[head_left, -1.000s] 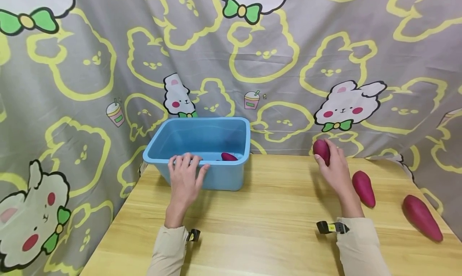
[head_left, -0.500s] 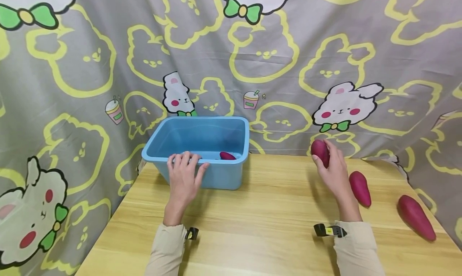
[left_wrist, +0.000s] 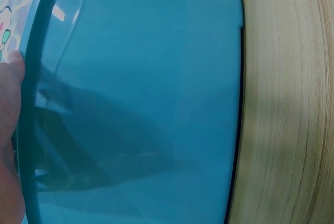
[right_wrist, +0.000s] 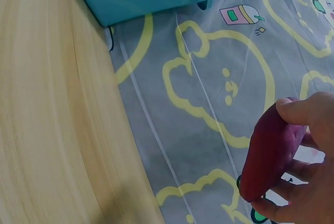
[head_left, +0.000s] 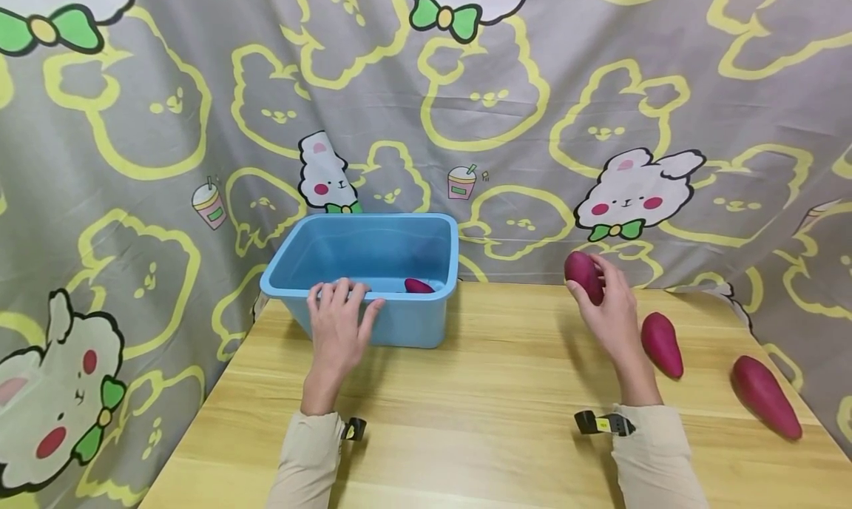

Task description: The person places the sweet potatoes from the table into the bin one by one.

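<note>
In the head view my right hand [head_left: 614,317] grips a purple sweet potato [head_left: 583,274] between thumb and fingers, above the back of the table. The right wrist view shows this sweet potato [right_wrist: 269,153] lengthwise, its lower end pointing down. My left hand [head_left: 336,331] has its fingers hooked over the near rim of a blue plastic bin [head_left: 416,324], thumb at the rim too. Inside the bin lies another sweet potato [head_left: 418,285], partly hidden by the near wall. Seen from the left wrist, the bin's side [left_wrist: 141,98] fills most of the view.
Two more sweet potatoes rest to the right of my right arm: one nearer [head_left: 662,345], one farther right [head_left: 765,396]. A patterned grey curtain [head_left: 373,87] hangs right behind the wooden table [head_left: 492,398].
My right hand, holding the sweet potato, has shifted slightly left and the sweet potato has tilted a little. The left hand stays on the bin rim.
</note>
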A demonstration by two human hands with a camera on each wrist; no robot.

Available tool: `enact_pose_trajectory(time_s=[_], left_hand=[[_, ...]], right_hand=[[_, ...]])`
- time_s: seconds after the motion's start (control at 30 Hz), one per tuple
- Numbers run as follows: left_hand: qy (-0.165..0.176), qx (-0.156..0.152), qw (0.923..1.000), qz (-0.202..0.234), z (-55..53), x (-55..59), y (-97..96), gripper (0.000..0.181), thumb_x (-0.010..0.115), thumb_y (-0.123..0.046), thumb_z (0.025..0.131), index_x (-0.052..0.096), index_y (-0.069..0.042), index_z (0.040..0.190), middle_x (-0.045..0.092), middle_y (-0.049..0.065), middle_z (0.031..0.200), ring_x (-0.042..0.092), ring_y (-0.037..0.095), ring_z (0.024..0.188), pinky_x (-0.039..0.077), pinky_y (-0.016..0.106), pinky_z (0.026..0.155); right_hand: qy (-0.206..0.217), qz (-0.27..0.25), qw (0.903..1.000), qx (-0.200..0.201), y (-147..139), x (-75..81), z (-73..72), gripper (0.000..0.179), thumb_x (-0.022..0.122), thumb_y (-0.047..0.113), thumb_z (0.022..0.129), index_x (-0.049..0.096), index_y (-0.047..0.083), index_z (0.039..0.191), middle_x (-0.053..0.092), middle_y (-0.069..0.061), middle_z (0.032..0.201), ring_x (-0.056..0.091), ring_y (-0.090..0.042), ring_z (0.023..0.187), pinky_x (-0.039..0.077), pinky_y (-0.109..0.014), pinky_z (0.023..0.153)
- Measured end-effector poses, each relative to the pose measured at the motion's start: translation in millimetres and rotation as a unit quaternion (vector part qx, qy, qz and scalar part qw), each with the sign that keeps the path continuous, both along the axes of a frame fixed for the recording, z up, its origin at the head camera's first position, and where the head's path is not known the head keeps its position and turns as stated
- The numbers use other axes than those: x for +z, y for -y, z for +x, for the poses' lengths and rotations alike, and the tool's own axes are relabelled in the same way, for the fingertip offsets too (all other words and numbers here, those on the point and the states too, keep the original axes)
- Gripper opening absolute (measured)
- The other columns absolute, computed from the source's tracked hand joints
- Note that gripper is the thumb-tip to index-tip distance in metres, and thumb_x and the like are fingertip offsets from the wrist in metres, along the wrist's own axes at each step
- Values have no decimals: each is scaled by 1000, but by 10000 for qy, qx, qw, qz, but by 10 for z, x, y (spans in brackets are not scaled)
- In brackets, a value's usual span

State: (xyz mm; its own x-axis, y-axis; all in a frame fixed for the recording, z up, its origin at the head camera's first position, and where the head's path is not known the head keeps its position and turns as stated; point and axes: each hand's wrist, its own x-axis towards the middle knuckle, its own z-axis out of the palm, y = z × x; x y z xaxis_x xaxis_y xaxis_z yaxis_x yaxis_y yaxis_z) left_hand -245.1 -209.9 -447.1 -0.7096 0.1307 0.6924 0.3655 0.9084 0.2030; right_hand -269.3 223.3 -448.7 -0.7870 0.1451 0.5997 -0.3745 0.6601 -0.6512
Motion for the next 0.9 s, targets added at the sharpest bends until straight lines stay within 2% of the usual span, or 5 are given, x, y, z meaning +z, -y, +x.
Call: enact_pose_trajectory(time_s=[0.33, 0.53, 0.9], left_hand=[[-76, -28, 10000, 10, 1, 4, -3, 43, 54, -48, 104, 69, -9, 113, 60, 12, 110, 49, 36, 109, 21, 61, 112], [-110, -62, 9999, 13, 6, -9, -8, 45, 51, -50, 105, 69, -9, 112, 60, 12, 110, 49, 36, 109, 22, 61, 111], [10, 10, 10000, 1, 16, -5, -12, 41, 54, -48, 104, 68, -10, 112, 60, 11, 112, 48, 35, 112, 19, 61, 113]], right_hand=[[-57, -119, 9998, 121, 73, 16, -9, 59, 75, 14, 95, 50, 4, 147, 56, -27, 123, 54, -40, 109, 40, -58, 89], [-162, -123, 9997, 154, 81, 15, 0, 59, 74, 12, 95, 49, 4, 148, 56, -27, 124, 53, -39, 110, 42, -58, 88], [-288, -77, 9991, 290, 153, 30, -8, 59, 75, 10, 94, 49, 0, 146, 56, -27, 126, 54, -38, 110, 45, -56, 86]])
